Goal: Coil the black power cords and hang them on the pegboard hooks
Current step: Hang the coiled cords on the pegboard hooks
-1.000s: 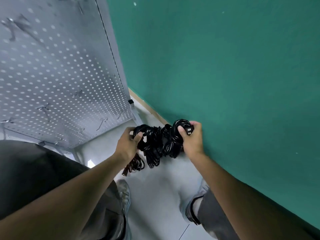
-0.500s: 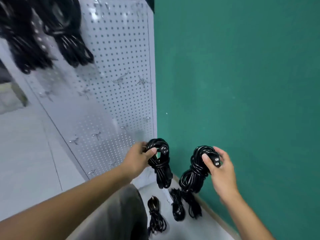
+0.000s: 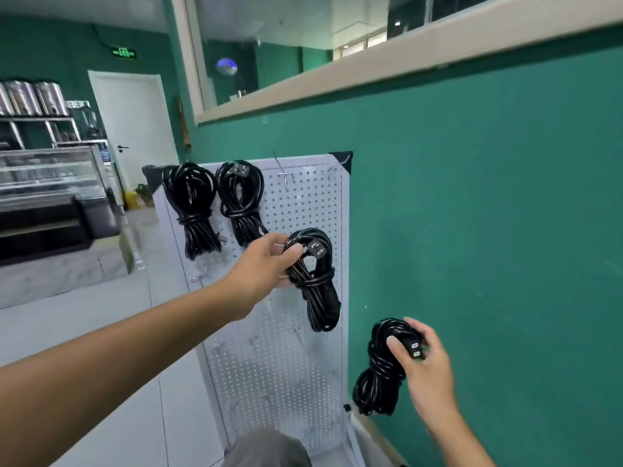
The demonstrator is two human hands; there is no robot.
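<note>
A white pegboard [image 3: 296, 358] leans against the green wall. Two coiled black power cords [image 3: 194, 210] [image 3: 241, 202] hang from hooks at its top left. My left hand [image 3: 266, 267] grips the upper loop of a third coiled cord [image 3: 317, 281], held up in front of the board's right side at mid height. My right hand [image 3: 421, 362] grips a fourth coiled cord [image 3: 379, 375] near its plug, lower and to the right, in front of the wall. Bare metal hooks [image 3: 286, 176] stick out at the board's top right.
The green wall [image 3: 488, 230] runs along the right with a window ledge above. A glass display counter [image 3: 50, 183] and a white door [image 3: 135, 129] stand at the left rear. Grey tiled floor [image 3: 101, 332] lies left of the pegboard. My knee [image 3: 266, 449] shows at the bottom.
I have looked up from the floor to the pegboard. Both hands have risen, the left carrying its cord up to the board, the right trailing lower by the wall.
</note>
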